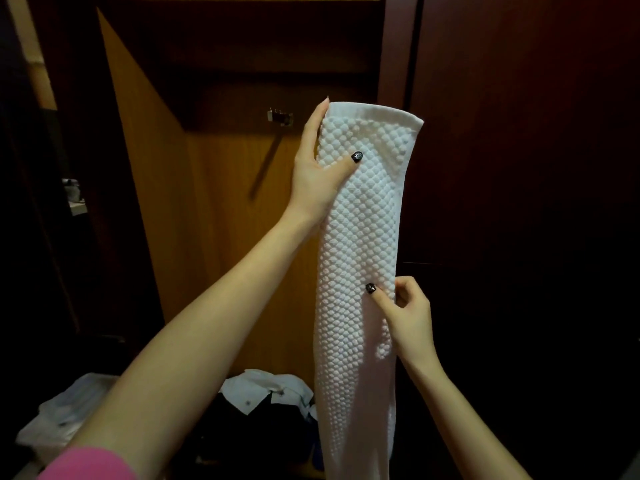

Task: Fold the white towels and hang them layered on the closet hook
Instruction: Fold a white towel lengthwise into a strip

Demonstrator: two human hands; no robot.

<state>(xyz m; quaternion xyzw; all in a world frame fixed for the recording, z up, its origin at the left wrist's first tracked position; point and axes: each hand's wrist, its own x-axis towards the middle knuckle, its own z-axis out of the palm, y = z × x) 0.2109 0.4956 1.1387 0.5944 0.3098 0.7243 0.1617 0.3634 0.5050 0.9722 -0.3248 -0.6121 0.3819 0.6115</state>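
A long white towel [360, 237] with a bumpy weave hangs upright in front of me, folded into a narrow strip. My left hand [318, 168] grips its upper left edge, thumb on the front and fingers behind. My right hand [405, 313] pinches the right edge lower down, thumb pressed on the front. The metal closet hook [280, 116] is fixed to the wooden back panel, just left of my left hand and bare.
The open closet has a light wooden back panel [214, 209] and a dark door [519, 168] to the right. White garments [270, 389] lie heaped at the bottom, with a pale bundle [65, 417] at lower left.
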